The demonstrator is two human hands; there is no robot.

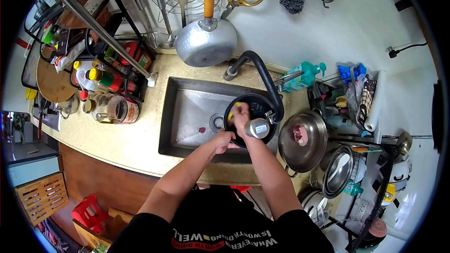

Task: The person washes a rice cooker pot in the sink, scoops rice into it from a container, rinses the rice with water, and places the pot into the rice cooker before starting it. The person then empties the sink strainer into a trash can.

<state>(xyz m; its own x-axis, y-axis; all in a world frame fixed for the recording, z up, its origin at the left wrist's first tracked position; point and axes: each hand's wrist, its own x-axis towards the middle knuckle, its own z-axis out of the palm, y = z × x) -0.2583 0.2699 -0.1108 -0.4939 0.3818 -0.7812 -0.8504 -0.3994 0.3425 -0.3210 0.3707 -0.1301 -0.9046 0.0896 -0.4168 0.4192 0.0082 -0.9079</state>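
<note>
A round black pot (257,105) sits in the right half of the sink (187,107), wet inside. My left hand (222,142) is closed on its near-left rim. Inside the pot, my right hand (241,116) presses a yellow sponge (230,115) to the left wall; most of the sponge is hidden under my fingers. The black faucet (267,72) arches over the pot, and its silver spray head (257,128) hangs just above my right wrist. I cannot tell whether water is running.
Right of the sink stands a steel pan (293,152) with a piece of raw meat (300,135), then a lidded steel pot (338,171). A green soap bottle (300,77) is behind. Jars (124,111) and a black rack (123,7) stand left; a saucepan (206,44) hangs on the wall.
</note>
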